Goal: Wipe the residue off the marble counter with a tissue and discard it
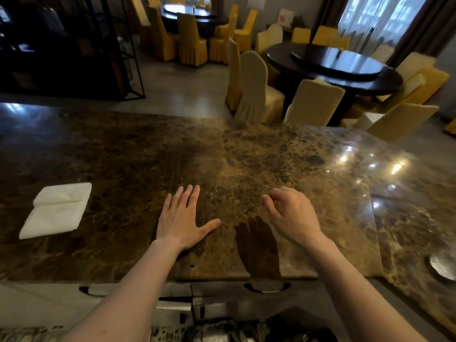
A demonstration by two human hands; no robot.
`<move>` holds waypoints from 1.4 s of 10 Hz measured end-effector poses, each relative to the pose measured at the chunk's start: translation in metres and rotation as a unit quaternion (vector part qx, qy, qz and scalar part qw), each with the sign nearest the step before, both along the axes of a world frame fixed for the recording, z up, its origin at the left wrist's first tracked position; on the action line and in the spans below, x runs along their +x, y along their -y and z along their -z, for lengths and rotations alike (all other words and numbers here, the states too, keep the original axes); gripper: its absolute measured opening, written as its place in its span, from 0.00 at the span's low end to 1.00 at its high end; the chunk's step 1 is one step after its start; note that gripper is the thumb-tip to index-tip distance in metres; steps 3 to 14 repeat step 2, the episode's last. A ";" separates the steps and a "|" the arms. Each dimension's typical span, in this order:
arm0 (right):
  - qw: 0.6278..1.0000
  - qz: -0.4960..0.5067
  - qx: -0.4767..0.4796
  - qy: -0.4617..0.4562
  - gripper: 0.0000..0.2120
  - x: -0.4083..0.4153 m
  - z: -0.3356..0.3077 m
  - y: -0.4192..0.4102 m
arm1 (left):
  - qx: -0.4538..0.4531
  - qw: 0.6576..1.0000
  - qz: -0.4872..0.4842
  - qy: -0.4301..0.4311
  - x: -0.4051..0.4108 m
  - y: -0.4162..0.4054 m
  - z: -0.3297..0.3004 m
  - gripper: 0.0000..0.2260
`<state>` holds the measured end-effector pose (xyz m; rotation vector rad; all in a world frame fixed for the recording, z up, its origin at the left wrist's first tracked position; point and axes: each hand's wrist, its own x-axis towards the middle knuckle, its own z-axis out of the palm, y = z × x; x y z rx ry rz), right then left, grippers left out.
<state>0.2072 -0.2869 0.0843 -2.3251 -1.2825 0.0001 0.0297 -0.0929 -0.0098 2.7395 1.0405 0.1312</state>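
Tissue (pixel 56 210): white, folded, lying flat on the marble counter (pixel 148 154) toward its left side, well apart from both hands, untouched. Counter is brown, glossy, w/ light reflections at right; can't tell where the residue is. Left hand (pixel 182 218) lies palm down on the counter near the middle, fingers spread flat, holding nothing. Right hand (pixel 291 215) just beside it, above the surface, fingers loosely curled, nothing in it; its dark shadow falls on the stone below. Beyond the counter: round dark dining table (pixel 333 67) w/ cloth-covered chairs (pixel 256 87) around it.
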 end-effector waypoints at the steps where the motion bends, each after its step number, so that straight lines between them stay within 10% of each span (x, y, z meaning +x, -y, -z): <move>1: 0.999 0.013 -0.047 0.008 0.18 0.021 0.002 -0.020 | 0.004 1.000 0.001 0.003 0.004 -0.007 -0.009 0.48; 2: 0.991 0.016 -0.130 -0.013 0.31 0.032 0.013 -0.031 | -0.006 1.000 -0.002 -0.003 0.006 -0.013 -0.020 0.48; 14: 0.991 0.016 -0.130 -0.013 0.31 0.032 0.013 -0.031 | -0.006 1.000 -0.002 -0.003 0.006 -0.013 -0.020 0.48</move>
